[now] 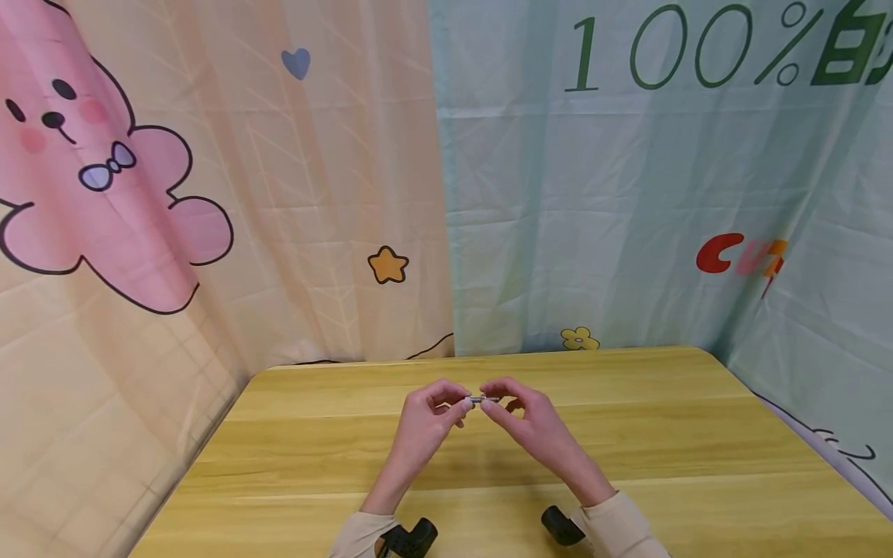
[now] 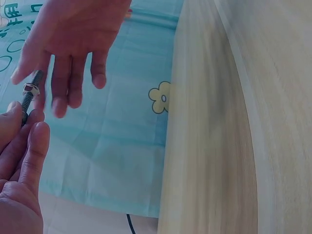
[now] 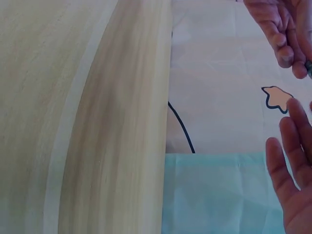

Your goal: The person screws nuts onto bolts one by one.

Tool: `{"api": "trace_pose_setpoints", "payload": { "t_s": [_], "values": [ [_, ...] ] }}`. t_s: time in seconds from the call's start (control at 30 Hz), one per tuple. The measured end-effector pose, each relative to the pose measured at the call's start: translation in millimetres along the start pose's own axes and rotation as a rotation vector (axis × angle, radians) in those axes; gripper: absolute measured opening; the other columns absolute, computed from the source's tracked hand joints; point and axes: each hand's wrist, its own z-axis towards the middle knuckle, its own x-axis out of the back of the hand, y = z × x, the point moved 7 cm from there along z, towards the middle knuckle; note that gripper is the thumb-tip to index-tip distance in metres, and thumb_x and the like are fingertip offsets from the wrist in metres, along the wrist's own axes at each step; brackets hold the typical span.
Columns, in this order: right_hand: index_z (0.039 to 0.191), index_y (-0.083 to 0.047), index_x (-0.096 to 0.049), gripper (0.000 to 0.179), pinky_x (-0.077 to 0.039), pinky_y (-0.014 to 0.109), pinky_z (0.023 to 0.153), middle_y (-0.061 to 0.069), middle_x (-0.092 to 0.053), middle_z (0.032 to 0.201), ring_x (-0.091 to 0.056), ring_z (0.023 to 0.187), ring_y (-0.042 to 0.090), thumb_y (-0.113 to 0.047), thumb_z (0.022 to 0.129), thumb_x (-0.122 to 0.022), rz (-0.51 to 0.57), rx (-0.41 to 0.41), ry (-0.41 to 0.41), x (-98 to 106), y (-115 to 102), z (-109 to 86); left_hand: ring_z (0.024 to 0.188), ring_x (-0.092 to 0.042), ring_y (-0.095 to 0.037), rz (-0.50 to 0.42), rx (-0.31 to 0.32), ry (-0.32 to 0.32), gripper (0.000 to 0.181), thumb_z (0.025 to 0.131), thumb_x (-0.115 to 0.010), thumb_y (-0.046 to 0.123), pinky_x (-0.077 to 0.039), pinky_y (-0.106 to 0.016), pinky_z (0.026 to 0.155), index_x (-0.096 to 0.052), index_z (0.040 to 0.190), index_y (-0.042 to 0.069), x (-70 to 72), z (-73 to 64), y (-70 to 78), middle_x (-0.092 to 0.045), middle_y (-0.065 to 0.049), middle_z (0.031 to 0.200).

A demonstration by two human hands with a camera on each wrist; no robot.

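Pinching a bolt (image 1: 481,400) at frame centre above the bench (image 1: 698,434): left hand (image 1: 425,422) fingers grip the shank, right hand (image 1: 526,422) fingers pinch the nut (image 2: 29,88). Best hold the bolt level and steady, turning the nut with fingertips only.

The person wears a long-sleeved top in light beige; its cuffs end at the wrists. Both the left hand (image 1: 427,422) and the right hand (image 1: 532,422) are bare. A small black device sits under each wrist, beside the cuff.
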Motion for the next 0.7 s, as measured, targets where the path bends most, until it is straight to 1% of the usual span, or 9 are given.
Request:
{"api": "trace_pose_setpoints", "payload": {
  "t_s": [0.07, 0.17, 0.27, 0.33, 0.47, 0.6, 0.7],
  "values": [
    [0.115, -0.024, -0.063, 0.023, -0.053, 0.036, 0.082, -0.01, -0.065, 0.106, -0.059, 0.1, 0.011, -0.028, 0.094, -0.07, 0.016, 0.032, 0.003, 1.5, -1.9, 0.5, 0.076, -0.062, -0.037, -0.001, -0.001, 0.002, 0.007, 0.091, -0.069, 0.002, -0.057, -0.031, 0.068, -0.07, 0.097, -0.001, 0.4, 0.2, -0.4, -0.066, -0.012, 0.089],
    [0.114, -0.023, -0.061, 0.026, -0.054, 0.036, 0.081, -0.008, -0.064, 0.106, -0.059, 0.101, 0.014, -0.017, 0.091, -0.072, 0.042, 0.092, -0.001, 2.8, -5.9, 0.8, 0.074, -0.063, -0.03, 0.003, -0.002, 0.003, 0.007, 0.091, -0.069, 0.002, -0.057, -0.033, 0.068, -0.069, 0.097, -0.001, 0.8, 0.6, -0.8, -0.066, -0.012, 0.089],
    [0.111, -0.021, -0.062, 0.024, -0.054, 0.035, 0.081, -0.009, -0.063, 0.105, -0.06, 0.099, 0.014, -0.012, 0.091, -0.072, 0.035, 0.132, -0.002, 3.6, -8.4, 0.8, 0.072, -0.062, -0.021, 0.002, -0.003, 0.001, 0.007, 0.091, -0.069, 0.002, -0.057, -0.032, 0.068, -0.069, 0.097, -0.001, 0.7, 1.0, -1.0, -0.066, -0.012, 0.089],
    [0.109, -0.021, -0.063, 0.021, -0.054, 0.034, 0.08, -0.01, -0.063, 0.103, -0.06, 0.098, 0.014, -0.012, 0.091, -0.072, 0.021, 0.143, -0.001, 3.5, -8.6, 0.9, 0.071, -0.061, -0.016, -0.001, -0.005, 0.001, 0.007, 0.091, -0.069, 0.002, -0.057, -0.03, 0.067, -0.069, 0.097, -0.002, 0.7, 1.3, -0.9, -0.066, -0.012, 0.089],
    [0.107, -0.021, -0.066, 0.016, -0.054, 0.035, 0.079, -0.012, -0.065, 0.102, -0.061, 0.096, 0.012, -0.017, 0.092, -0.071, 0.007, 0.127, 0.003, 3.5, -7.1, 1.2, 0.07, -0.061, -0.015, -0.005, -0.011, 0.004, 0.006, 0.091, -0.068, 0.001, -0.057, -0.03, 0.067, -0.069, 0.096, -0.002, 0.8, 1.5, -0.4, -0.067, -0.013, 0.089],
    [0.104, -0.023, -0.066, 0.011, -0.054, 0.037, 0.078, -0.012, -0.066, 0.099, -0.062, 0.092, 0.011, -0.024, 0.094, -0.069, 0.011, 0.087, -0.002, 2.3, -5.0, 0.8, 0.071, -0.061, -0.016, -0.014, -0.014, 0.005, 0.006, 0.091, -0.068, 0.0, -0.057, -0.03, 0.066, -0.069, 0.096, -0.002, 0.7, 1.2, 0.4, -0.067, -0.013, 0.089],
    [0.102, -0.02, -0.067, 0.01, -0.053, 0.035, 0.078, -0.009, -0.067, 0.096, -0.063, 0.088, 0.011, -0.028, 0.096, -0.066, 0.011, 0.06, -0.009, 0.8, -3.9, 0.0, 0.072, -0.062, -0.017, -0.01, -0.01, -0.002, 0.006, 0.091, -0.069, 0.001, -0.057, -0.031, 0.067, -0.069, 0.097, -0.001, 0.2, 0.4, 0.8, -0.066, -0.013, 0.089]
  ]
}}
